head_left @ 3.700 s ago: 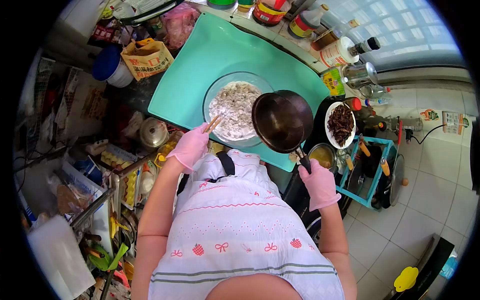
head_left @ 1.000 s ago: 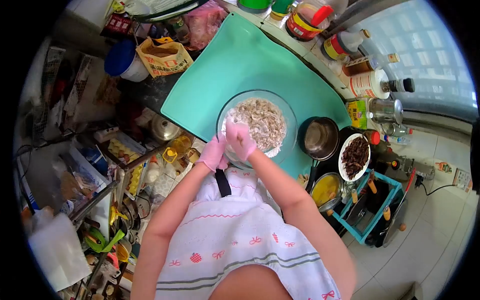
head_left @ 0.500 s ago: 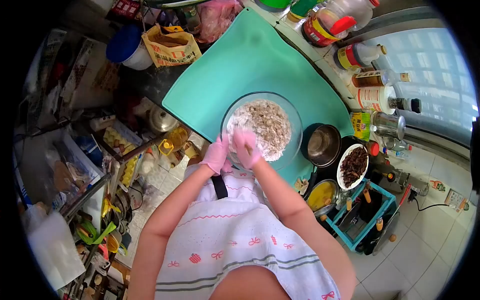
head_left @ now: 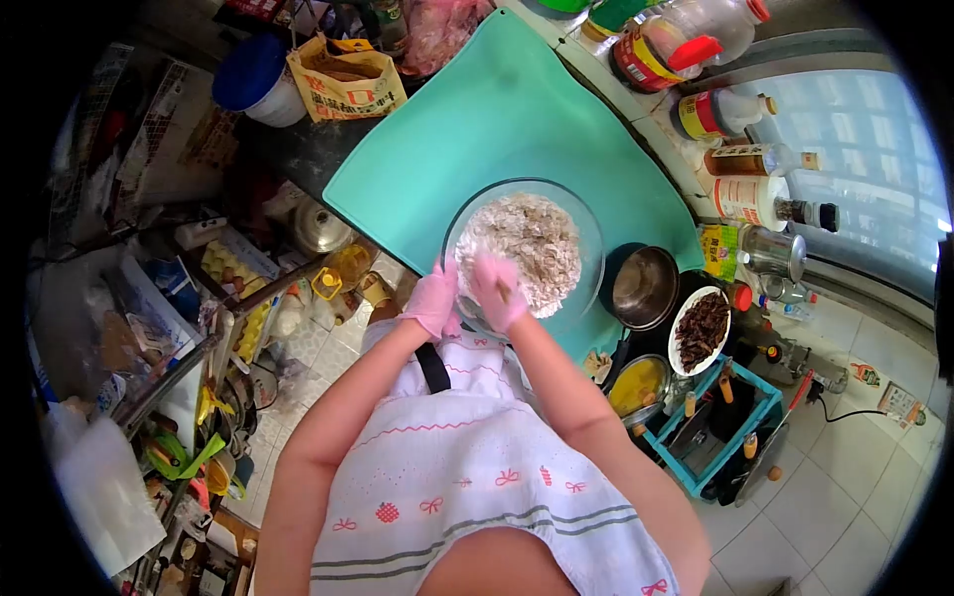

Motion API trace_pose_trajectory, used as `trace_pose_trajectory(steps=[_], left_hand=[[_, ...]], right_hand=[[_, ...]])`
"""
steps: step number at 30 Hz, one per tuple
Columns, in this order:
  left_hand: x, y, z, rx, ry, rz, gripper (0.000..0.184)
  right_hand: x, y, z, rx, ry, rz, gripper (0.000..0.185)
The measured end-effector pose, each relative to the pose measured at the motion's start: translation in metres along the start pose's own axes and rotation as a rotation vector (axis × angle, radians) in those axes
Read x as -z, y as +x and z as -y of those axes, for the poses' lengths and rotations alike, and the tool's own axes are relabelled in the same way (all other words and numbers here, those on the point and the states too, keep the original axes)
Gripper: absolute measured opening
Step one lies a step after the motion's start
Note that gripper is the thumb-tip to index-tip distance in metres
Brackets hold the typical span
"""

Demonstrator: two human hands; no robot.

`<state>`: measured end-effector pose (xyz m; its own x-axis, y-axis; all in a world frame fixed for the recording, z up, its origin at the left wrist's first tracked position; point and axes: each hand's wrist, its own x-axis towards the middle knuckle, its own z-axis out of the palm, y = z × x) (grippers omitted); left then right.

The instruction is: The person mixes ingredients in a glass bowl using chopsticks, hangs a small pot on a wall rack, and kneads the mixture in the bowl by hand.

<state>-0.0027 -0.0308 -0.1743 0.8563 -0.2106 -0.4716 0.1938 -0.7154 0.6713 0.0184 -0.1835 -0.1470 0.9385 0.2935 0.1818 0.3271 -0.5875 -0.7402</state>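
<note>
dark desk point(head_left: 313, 154) under a turquoise mat point(head_left: 477, 129), near a bright window point(head_left: 845, 159). gripping the near-left rim of a glass bowl point(head_left: 594, 253) on the mat with the curled, gloved left hand point(head_left: 432, 301). clenching chopsticks point(head_left: 503, 292), mostly hidden, in the blurred right hand point(head_left: 497, 288), inside the bowl over a floury mixture point(head_left: 537, 248). just beside, to the right, a dark pan point(head_left: 641, 288); beyond it, a white plate point(head_left: 677, 348) of brown strips point(head_left: 704, 325).

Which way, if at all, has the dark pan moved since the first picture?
Yes: against the green mat, the dark pan has moved right, away from the glass bowl, toward the white plate.
</note>
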Motion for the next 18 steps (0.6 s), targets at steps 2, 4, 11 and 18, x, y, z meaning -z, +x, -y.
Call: trace_pose_trajectory(steps=[2, 4, 11, 18], left_hand=[[0.005, 0.0, -0.006, 0.104, -0.097, 0.064, 0.044], [0.003, 0.0, -0.002, 0.206, -0.222, 0.074, 0.049], [0.0, 0.003, -0.015, 0.195, -0.263, -0.081, 0.058], [0.013, -0.001, -0.02, 0.272, -0.365, 0.034, 0.057]], right_hand=[[-0.014, 0.029, -0.043, 0.151, 0.158, -0.159, 0.012], [0.01, 0.045, -0.076, 0.13, -0.013, -0.207, 0.011], [0.011, -0.072, -0.073, -0.409, -0.244, -0.028, 0.019], [-0.024, 0.015, -0.099, -0.089, 0.045, -0.113, 0.022]])
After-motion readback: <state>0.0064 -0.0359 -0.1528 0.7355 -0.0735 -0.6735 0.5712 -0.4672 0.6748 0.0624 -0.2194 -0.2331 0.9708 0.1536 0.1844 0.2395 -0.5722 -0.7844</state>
